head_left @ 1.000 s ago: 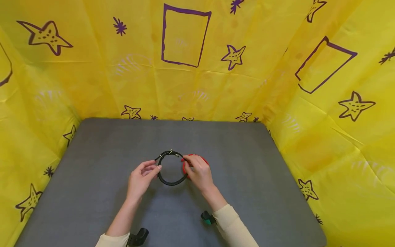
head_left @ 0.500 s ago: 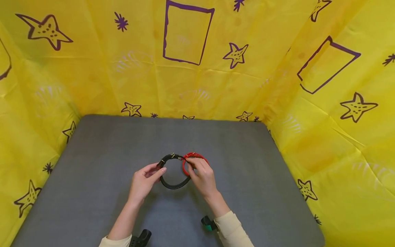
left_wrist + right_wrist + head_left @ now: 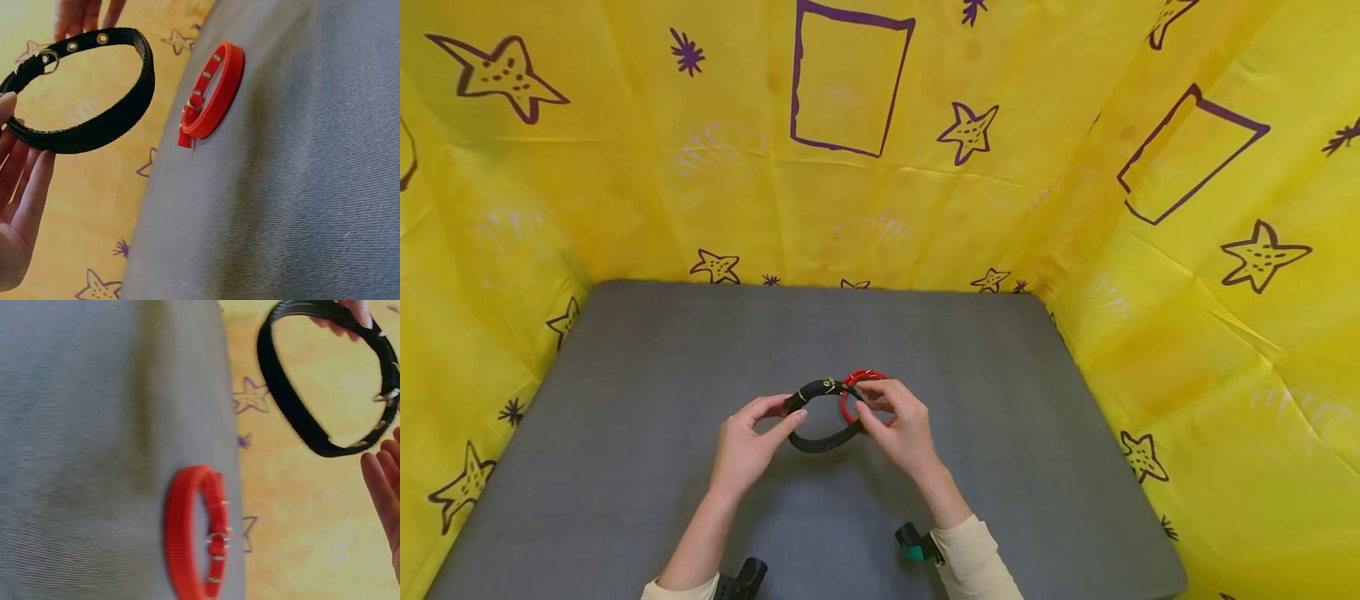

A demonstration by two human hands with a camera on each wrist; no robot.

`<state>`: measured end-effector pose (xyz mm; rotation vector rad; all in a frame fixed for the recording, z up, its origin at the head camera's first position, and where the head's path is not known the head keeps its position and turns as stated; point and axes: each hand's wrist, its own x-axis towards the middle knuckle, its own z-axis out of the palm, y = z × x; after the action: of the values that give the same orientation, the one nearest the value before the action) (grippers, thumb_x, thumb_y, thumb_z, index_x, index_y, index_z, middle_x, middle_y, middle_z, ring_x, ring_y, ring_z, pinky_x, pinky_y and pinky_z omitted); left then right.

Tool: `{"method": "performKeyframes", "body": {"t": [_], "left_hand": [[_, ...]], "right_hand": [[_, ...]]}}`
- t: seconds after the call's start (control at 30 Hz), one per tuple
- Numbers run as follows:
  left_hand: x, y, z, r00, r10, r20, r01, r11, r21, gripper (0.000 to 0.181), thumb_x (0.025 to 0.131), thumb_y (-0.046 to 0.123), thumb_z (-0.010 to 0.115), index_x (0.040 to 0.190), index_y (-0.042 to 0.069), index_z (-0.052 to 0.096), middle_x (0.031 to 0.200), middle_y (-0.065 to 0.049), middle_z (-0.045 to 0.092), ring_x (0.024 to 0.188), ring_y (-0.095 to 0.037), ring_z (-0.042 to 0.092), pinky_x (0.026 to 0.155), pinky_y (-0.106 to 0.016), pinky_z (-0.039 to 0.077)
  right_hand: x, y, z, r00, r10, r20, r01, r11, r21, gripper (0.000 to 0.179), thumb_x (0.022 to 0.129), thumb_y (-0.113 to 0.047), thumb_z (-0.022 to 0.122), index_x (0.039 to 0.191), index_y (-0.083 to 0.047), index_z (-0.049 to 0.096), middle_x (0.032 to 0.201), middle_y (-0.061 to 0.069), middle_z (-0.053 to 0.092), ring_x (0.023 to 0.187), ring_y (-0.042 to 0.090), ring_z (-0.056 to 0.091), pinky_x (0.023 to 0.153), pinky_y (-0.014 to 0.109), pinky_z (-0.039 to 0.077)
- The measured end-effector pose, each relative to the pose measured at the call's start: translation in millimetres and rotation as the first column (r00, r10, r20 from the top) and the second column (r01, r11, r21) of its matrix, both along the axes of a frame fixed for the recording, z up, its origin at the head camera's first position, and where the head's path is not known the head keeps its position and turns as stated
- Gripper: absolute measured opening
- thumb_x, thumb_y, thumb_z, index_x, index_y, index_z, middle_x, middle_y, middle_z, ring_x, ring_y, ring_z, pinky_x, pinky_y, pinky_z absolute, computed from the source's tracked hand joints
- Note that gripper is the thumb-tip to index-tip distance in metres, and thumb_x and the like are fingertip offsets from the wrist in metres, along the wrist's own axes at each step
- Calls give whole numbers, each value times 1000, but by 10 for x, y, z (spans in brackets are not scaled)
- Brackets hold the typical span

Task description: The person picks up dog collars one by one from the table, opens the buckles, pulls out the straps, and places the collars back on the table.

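A black collar [image 3: 824, 443] with metal eyelets and a buckle is held up above the table as a ring. My left hand [image 3: 745, 446] pinches its left side between thumb and fingers. At the collar's right side, the thumb and fingers of my right hand [image 3: 907, 431] lie around the band. In the right wrist view, that thumb touches the band's edge near the buckle [image 3: 390, 395]. A similar red collar [image 3: 220, 103], buckled into a ring, lies on the table behind the black one. In the head view, my right hand partly covers the red collar.
The table has a grey cloth surface [image 3: 625, 467]. Yellow sheets [image 3: 880, 200] with purple drawings rise along its back and sides. A dark wrist device [image 3: 747, 577] is strapped to my left forearm, another [image 3: 914, 543] to my right.
The black collar has tilted, so its ring looks flatter. My right fingers have shifted from pinching by the strap end to spreading around the right side. The red collar stays in place.
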<state>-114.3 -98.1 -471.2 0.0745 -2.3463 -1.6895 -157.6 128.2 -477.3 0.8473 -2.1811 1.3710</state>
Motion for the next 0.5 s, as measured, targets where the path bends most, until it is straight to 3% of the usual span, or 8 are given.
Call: {"method": "performKeyframes", "body": {"t": [0.17,0.37,0.5], "left_hand": [[-14,7,43,994,-63,-86,65,997,29,25,78,16,84,101,12,75,94,2,70,89,-9,64,70,-22,56],[-9,20,52,978,-138,-157,140,990,3,23,79,14,82,101,15,75,95,7,69,88,-10,64,72,-23,56],[1,31,69,966,-180,-186,179,984,-23,23,80,13,82,101,15,75,97,8,68,89,-10,64,73,-23,56]], "right_hand": [[-41,16,152,997,55,-55,-55,998,13,35,77,6,78,110,2,67,104,16,65,89,23,66,73,40,58],[-35,2,330,988,124,-94,-112,987,118,38,79,-3,80,115,-5,67,113,7,66,101,21,60,83,29,54],[-33,-17,391,979,182,-93,-165,973,163,36,83,-8,78,117,-8,67,118,3,64,108,18,57,90,29,50]]}}
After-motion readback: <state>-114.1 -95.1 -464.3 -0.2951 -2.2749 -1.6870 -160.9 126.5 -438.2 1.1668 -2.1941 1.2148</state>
